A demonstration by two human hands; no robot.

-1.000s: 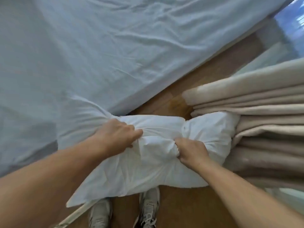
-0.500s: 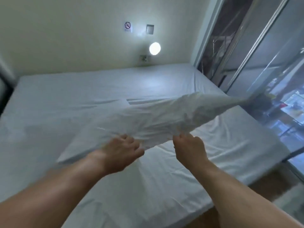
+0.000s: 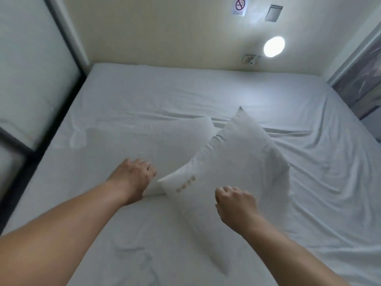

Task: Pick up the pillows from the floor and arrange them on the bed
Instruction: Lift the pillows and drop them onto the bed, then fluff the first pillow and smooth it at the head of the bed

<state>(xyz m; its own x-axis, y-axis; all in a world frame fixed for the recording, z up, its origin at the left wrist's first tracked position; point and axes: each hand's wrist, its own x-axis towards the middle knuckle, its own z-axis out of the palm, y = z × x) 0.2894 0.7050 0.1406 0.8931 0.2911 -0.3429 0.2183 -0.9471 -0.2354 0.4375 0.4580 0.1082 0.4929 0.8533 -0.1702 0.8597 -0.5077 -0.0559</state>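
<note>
A white pillow [image 3: 233, 159] with a row of small gold marks near its lower corner stands tilted on edge over the middle of the bed [image 3: 309, 203]; whether it touches the sheet is unclear. A second white pillow [image 3: 165, 135] lies flat behind it to the left, blurred. My left hand [image 3: 132, 180] hovers beside the tilted pillow's lower left corner, fingers apart, gripping nothing. My right hand [image 3: 235, 203] is in front of that pillow, fingers loosely curled, holding nothing.
The bed's wrinkled white sheet fills most of the view. A dark-framed frosted panel [image 3: 31, 79] borders the bed on the left. A round lit wall lamp [image 3: 273, 46], a socket [image 3: 248, 58] and a no-smoking sign [image 3: 240, 6] are on the far wall. A glass door [image 3: 367, 79] stands at the right.
I lifted the pillow from the floor with both hands, swung it over the bed and let it go. The view rose from the floor to the bed and wall.
</note>
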